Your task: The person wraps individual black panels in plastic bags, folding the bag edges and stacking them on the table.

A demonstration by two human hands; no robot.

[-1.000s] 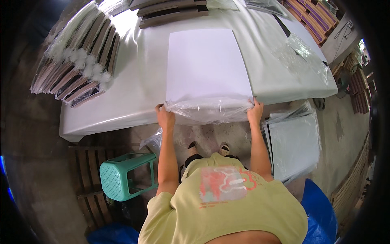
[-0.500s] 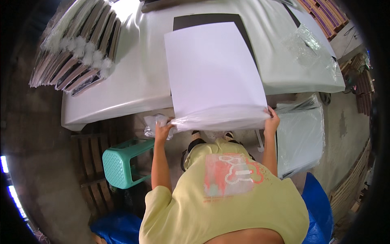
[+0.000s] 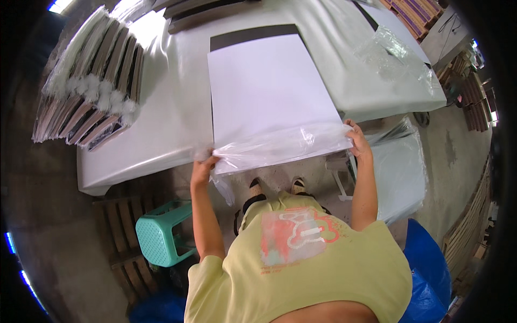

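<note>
A large white sheet (image 3: 264, 91) lies across the near edge of the covered table, over a black board (image 3: 253, 35) that shows along its far edge. Clear plastic film (image 3: 285, 142) wraps the sheet's near end, bunched and wrinkled along its upper border. My left hand (image 3: 202, 168) pinches the film at the left near corner, and a loose tail of it hangs below. At the right near corner, my right hand (image 3: 357, 140) grips the film with its fingers curled over the edge. Part of each hand's fingertips is hidden by film.
The table (image 3: 145, 140) has a pale cover. At its left stand several plastic-wrapped panels (image 3: 91, 81); loose clear film (image 3: 393, 54) lies right. Below are a green stool (image 3: 153, 239) at left and a stack of wrapped white sheets (image 3: 398, 177) at right, near my right forearm.
Both hands have drawn the film's bunched border farther up over the sheet, and its near edge now shows through the film. The view has shifted slightly.
</note>
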